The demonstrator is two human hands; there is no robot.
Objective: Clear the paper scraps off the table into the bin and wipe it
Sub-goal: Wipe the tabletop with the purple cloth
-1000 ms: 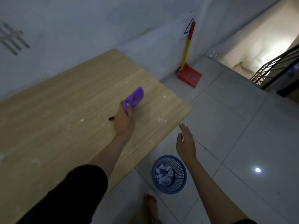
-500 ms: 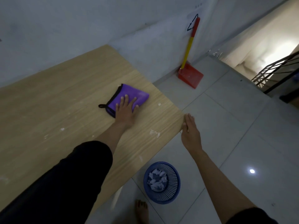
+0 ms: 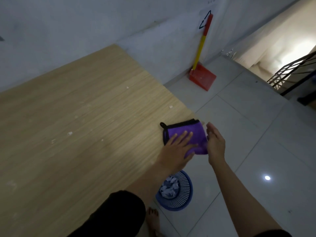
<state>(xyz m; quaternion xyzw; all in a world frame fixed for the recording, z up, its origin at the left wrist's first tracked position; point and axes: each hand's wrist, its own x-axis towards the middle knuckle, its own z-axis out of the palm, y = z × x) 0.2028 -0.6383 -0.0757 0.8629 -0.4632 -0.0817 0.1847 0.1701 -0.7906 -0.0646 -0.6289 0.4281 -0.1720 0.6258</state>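
Observation:
A purple cloth (image 3: 184, 130) with black trim lies at the right corner of the light wooden table (image 3: 77, 125), partly over the edge. My left hand (image 3: 176, 151) presses flat on it, fingers spread. My right hand (image 3: 214, 144) is cupped just past the table edge, touching the cloth's right side, fingers apart. Small white paper scraps (image 3: 69, 133) are scattered over the tabletop. A blue slatted bin (image 3: 179, 194) with crumpled paper inside stands on the floor below the table's near edge, partly hidden by my left forearm.
A red dustpan (image 3: 202, 77) with a yellow and red handle leans against the wall at the back. White floor tiles (image 3: 256, 134) stretch to the right. A stair railing (image 3: 290, 74) is at the far right. My bare foot (image 3: 153, 219) is beside the bin.
My left hand slid the cloth across the table toward its right corner. My right hand came up from the table edge to meet the cloth at the corner.

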